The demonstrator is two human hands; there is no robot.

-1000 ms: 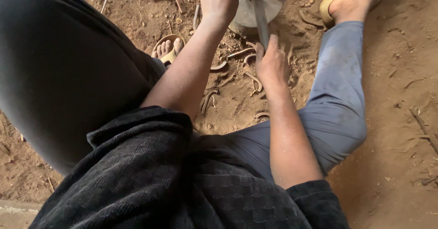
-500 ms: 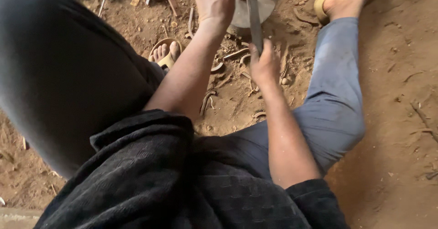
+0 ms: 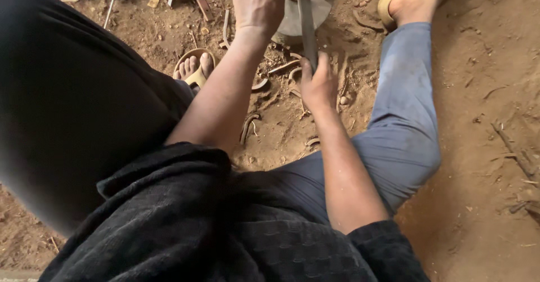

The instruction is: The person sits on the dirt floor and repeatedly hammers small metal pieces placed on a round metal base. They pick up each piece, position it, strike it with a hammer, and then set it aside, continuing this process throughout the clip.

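A single head-worn camera looks steeply down from above the seated person's chest, facing forward along the outstretched arms toward the dirt floor (image 3: 484,91). It sits close: the dark sleeves and lap fill the lower half, while the floor's far edge runs out of view.

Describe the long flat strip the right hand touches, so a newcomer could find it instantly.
Start at the pale round block on the dirt between the feet, at top centre. A flat grey metal strip crosses it toward the right hand. It alone is straight; the scraps around it are curved and brown.
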